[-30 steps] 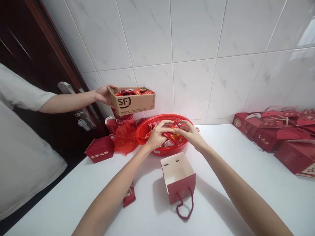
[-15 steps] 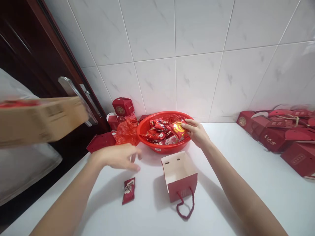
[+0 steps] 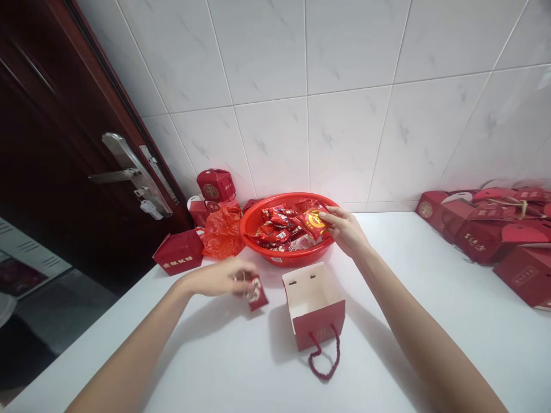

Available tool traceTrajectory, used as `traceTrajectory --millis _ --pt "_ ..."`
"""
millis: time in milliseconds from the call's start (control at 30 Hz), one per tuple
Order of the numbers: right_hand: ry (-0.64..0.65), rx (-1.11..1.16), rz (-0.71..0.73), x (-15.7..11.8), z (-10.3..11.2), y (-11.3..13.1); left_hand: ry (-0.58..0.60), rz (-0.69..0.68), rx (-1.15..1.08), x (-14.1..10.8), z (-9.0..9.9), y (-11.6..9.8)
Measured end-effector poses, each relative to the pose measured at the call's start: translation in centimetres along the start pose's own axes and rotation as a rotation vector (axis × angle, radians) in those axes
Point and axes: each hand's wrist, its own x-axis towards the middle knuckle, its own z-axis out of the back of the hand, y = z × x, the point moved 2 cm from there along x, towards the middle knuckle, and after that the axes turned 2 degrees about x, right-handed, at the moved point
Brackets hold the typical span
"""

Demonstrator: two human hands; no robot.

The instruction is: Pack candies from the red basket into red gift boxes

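Note:
Between the fingers of my left hand (image 3: pixel 226 276) is a small dark red candy packet (image 3: pixel 258 294), raised a little over the white table, left of the box. My right hand (image 3: pixel 345 229) pinches a red and yellow candy packet (image 3: pixel 313 222) at the right side of the basket. That red plastic basket (image 3: pixel 279 259) has a mesh wall and holds many wrapped sweets (image 3: pixel 275 232). In front of it stands an open dark red gift box (image 3: pixel 321 332) with a cream inside and a rope handle (image 3: pixel 325 376) hanging toward me. Nothing shows inside the box from here.
Left of the basket are a crumpled red plastic bag (image 3: pixel 222 232) and several red boxes (image 3: pixel 181 251). More red boxes (image 3: pixel 482 235) are heaped along the right. A tiled wall (image 3: pixel 344 132) rises behind; a dark door (image 3: pixel 47 115) with a metal handle stands left.
My left hand has taken the dark red packet off the table and moved right with it. The cardboard carton at far left is out of view. My right hand stays at the basket.

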Motion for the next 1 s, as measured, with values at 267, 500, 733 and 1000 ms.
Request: traceTrajectory --millis 267,500,733,1000 --pt "0.029 -0.010 -0.006 -0.1 0.0 0.0 -0.639 -0.241 -0.323 2.3 3.5 -0.9" --pt "0.056 -0.029 0.011 0.0 0.0 -0.1 -0.762 -0.206 -0.265 5.6 4.2 0.6" --pt "0.027 -0.061 0.019 -0.1 -0.2 -0.1 -0.849 -0.214 -0.202 8.1 5.1 0.3" --pt "-0.043 -0.060 0.090 0.5 0.0 -1.0 -0.661 -0.332 -0.747 11.3 5.3 -2.6"
